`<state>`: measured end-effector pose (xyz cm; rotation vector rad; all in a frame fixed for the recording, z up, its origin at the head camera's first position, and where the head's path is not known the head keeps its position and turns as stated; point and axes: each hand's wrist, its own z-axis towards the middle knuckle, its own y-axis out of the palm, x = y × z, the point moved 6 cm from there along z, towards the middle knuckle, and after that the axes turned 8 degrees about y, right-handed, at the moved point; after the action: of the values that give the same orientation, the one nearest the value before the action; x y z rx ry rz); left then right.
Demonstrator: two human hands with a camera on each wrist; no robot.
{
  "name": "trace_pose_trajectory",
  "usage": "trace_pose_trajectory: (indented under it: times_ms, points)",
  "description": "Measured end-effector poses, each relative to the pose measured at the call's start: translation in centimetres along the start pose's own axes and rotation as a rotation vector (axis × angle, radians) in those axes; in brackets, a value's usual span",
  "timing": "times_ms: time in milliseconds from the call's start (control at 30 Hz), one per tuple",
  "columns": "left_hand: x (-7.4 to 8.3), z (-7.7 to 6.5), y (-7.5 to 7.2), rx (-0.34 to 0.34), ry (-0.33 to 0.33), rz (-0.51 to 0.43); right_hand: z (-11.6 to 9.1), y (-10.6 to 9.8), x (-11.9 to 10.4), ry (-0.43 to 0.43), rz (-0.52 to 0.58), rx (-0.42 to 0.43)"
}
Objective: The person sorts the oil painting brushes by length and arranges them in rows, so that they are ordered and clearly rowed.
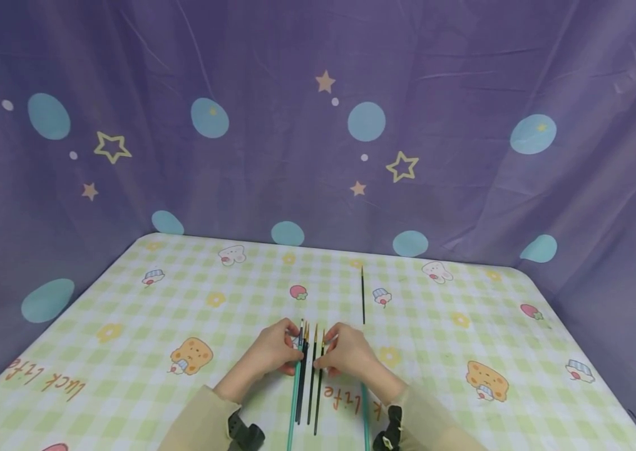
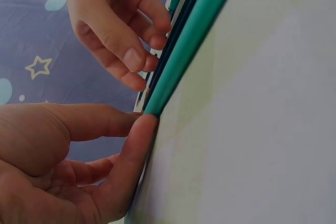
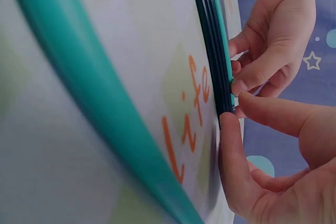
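Several thin paintbrushes lie side by side on the table, bristle ends pointing away from me. My left hand (image 1: 274, 346) pinches the green-handled paintbrush (image 1: 292, 407) on the left side of the row, close to its ferrule. Beside it run black-handled paintbrushes (image 1: 300, 398). From the other side my right hand (image 1: 353, 356) holds the rightmost black paintbrush (image 1: 317, 410) between thumb and finger, its thumb tip overlapping the row. In the right wrist view the fingertips of both hands nearly meet at the brushes (image 3: 216, 51).
Another green-handled paintbrush (image 1: 365, 418) lies partly under my right forearm. Farther back is a lone black paintbrush (image 1: 362, 300). A green checked cloth (image 1: 143, 326) with cartoon prints covers the table, and a purple curtain (image 1: 295, 56) hangs behind it.
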<state>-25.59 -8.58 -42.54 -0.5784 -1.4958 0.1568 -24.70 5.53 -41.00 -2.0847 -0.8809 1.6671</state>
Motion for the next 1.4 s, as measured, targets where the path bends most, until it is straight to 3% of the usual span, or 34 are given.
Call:
trace_pose_trajectory:
  times_ms: [500,867,1400]
  points:
    - [0.3,-0.2,-0.1,0.003,0.006,0.004,0.0,0.6,0.2,-0.010,0.013,-0.027]
    - [0.0,-0.2,0.0,-0.003,0.003,0.006,0.0,1.0,0.2,-0.020,-0.022,0.004]
    - [0.3,-0.3,-0.1,-0.010,0.011,0.012,-0.1,0.7,0.3,0.008,0.061,-0.064]
